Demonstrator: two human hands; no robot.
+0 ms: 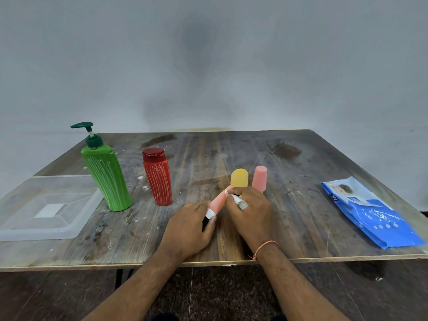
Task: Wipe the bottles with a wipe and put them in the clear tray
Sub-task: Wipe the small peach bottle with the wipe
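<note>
Your left hand point(192, 225) grips the pink bottle's point(218, 200) capped end above the counter point(301, 205); your right hand point(249, 209) clenches the wipe point(239, 201) against it. Behind, the yellow bottle point(239, 178) could topple if your knuckles nudge it.

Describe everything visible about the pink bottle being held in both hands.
The pink bottle is a small, slim, matte tube, seemingly soft plastic, with a white collar and dark cap at its near end. It is tilted, far end raised. The left hand grips its cap end; the right hand presses a white wipe against its upper body.
</note>
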